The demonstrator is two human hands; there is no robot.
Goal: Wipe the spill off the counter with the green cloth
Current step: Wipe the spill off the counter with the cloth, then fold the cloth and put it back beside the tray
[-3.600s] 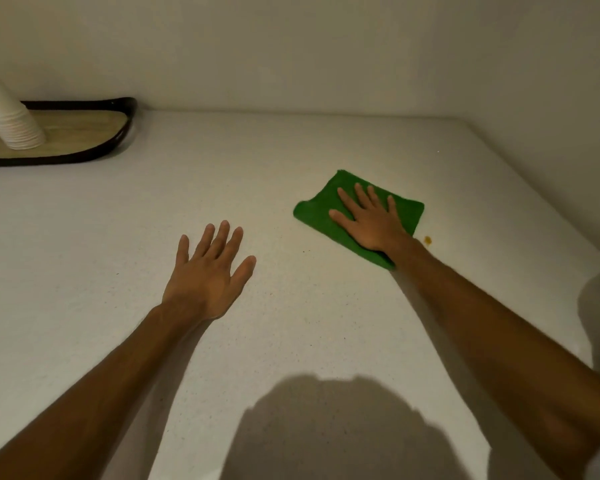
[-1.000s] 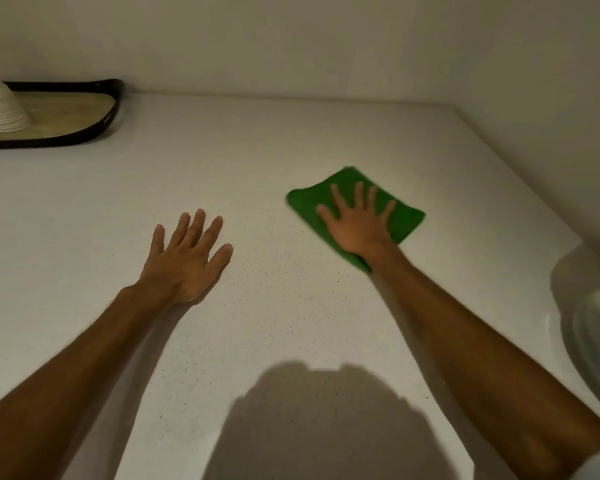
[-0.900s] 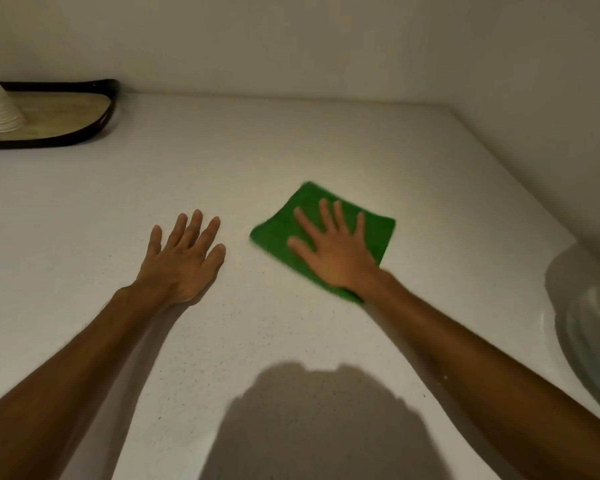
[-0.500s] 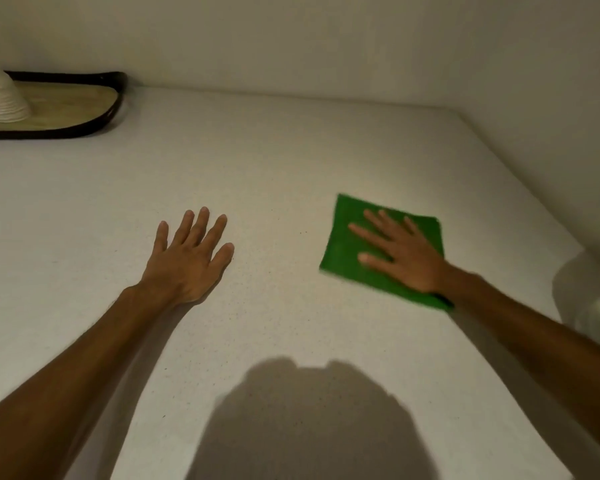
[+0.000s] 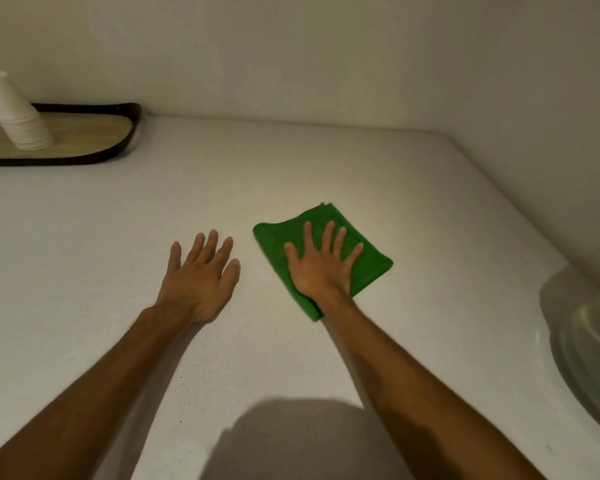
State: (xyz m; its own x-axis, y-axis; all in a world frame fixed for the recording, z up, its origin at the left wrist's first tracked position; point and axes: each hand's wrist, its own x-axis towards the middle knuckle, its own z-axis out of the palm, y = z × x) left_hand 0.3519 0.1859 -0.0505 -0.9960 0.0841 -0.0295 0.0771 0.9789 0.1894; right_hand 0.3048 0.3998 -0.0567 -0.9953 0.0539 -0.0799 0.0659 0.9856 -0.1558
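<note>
While the head camera looks down on the pale speckled stone counter [image 5: 291, 168], the right hand [image 5: 317, 268] lies flat with fingers spread on the folded green microfibre cloth [image 5: 368, 268], pressing it to the surface rather than gripping it; the cloth sits mid-counter, just right of the left hand [image 5: 201, 271], which rests palm-down and spread on bare counter, holding nothing. No spill shows anywhere around the cloth, so whatever remains is either under it or already lifted; that cannot be told from here. The likely trouble is a smear: a flat palm on a soiled fold would drag residue across clean stone if the same face keeps being used. The cloth could also bunch or slip from under the palm on a fast stroke, since nothing pinches it. To the right, the rounded metal sink basin [image 5: 589, 348] is near enough that a wide sweep could push the cloth over its edge. The black-rimmed wooden tray [image 5: 84, 136] carrying a tilted stack of white paper cups [image 5: 14, 112] stands well apart, at little risk.
</note>
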